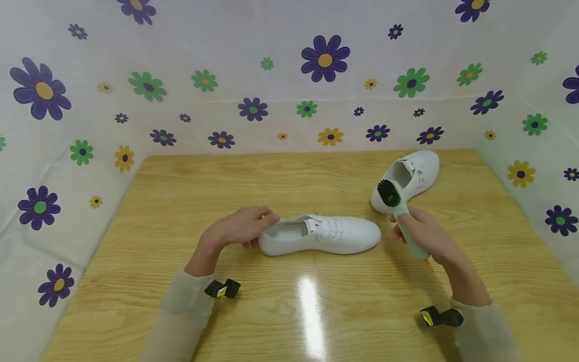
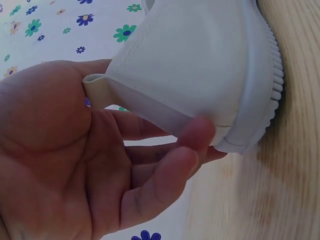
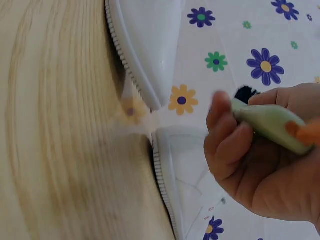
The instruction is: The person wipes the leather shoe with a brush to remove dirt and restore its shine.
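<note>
A white lace-up shoe (image 1: 348,235) lies sole down across the middle of the table, its toe to the right. My left hand (image 1: 239,224) holds it at the heel, one digit over the collar rim and curled fingers against the back. The left wrist view shows the heel (image 2: 190,65) close up, with its pull tab (image 2: 98,91) by the palm. In my right hand (image 1: 425,232) is a pale green brush (image 1: 400,213), gripped by the handle. Its black bristles face up, beyond the near shoe's toe and apart from it. An orange piece (image 3: 305,132) shows at the handle's end.
The second white shoe (image 1: 425,168) stands at the table's back right, partly overlapped by the brush head in the head view. A flower-printed white cloth (image 1: 289,80) surrounds the wooden table (image 1: 253,322) at the back and sides. Small black cameras sit at both wrists.
</note>
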Action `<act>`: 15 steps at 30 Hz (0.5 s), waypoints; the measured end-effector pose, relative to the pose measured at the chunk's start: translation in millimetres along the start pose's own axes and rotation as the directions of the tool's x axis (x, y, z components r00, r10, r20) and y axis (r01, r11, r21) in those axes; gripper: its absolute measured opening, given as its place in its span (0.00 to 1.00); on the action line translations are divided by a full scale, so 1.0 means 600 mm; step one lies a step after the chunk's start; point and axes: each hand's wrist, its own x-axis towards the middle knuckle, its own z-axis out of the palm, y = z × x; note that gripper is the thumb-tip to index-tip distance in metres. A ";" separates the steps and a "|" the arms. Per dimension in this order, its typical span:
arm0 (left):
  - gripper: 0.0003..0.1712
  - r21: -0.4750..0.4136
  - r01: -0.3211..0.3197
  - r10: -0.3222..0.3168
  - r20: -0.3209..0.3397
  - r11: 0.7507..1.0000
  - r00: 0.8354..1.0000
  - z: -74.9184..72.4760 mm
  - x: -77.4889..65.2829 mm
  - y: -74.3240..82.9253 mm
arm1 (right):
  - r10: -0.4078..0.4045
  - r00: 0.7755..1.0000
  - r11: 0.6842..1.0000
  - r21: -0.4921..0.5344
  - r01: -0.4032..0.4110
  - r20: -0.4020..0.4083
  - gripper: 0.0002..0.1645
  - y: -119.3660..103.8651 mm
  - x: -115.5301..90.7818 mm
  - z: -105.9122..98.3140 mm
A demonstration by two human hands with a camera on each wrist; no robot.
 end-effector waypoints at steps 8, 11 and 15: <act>0.32 0.064 -0.056 0.050 0.087 0.996 0.995 -0.013 -0.014 0.000 | -0.084 0.978 0.996 0.014 0.083 0.192 0.20 0.027 -0.003 -0.024; 0.37 0.093 -0.069 0.055 0.145 0.993 0.988 -0.012 -0.020 -0.004 | -0.055 0.959 0.997 0.073 0.036 0.278 0.17 0.037 -0.006 -0.028; 0.43 0.140 -0.112 0.091 0.151 0.984 0.984 -0.009 -0.022 -0.005 | 0.018 0.960 0.999 0.022 -0.025 0.280 0.17 0.046 -0.006 -0.029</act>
